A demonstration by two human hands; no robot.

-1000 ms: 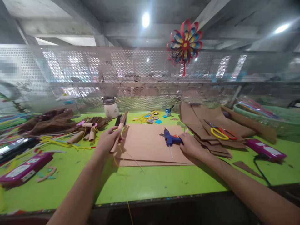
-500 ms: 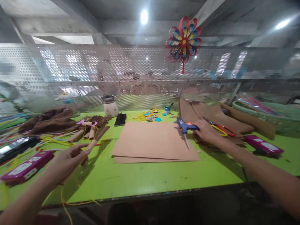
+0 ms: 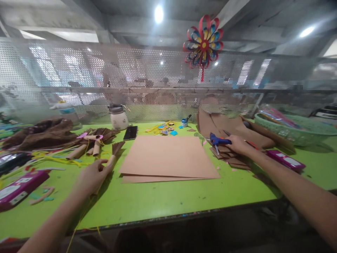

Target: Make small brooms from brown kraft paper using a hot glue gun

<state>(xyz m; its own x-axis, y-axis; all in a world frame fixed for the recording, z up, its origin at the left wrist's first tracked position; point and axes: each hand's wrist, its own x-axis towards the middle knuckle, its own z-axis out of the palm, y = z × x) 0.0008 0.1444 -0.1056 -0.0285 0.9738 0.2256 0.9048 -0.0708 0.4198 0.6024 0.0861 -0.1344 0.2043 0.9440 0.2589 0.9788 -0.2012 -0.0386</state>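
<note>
My left hand (image 3: 92,174) is closed around a rolled brown paper tube with a fringed end (image 3: 117,150), held low over the left part of the green table; a yellow string trails down below it. In my right hand (image 3: 239,145) is a blue glue gun (image 3: 219,140), its thin nozzle turned to the left and a glue stick hanging from its rear. The gun sits above a pile of small brown paper pieces (image 3: 230,157). Between the hands lie flat brown paper sheets (image 3: 170,158), slightly offset from each other.
Several fringed paper rolls (image 3: 96,147), a phone (image 3: 131,133) and a white jar (image 3: 118,117) stand or lie at back left. Purple boxes lie at left (image 3: 23,189) and right (image 3: 285,160). A green basket (image 3: 297,126) is far right. A paper flower (image 3: 204,45) hangs above.
My right hand has carried the glue gun slightly right, off the sheets and over the paper pieces. My left hand has moved right with the paper roll. The view has shifted a little.
</note>
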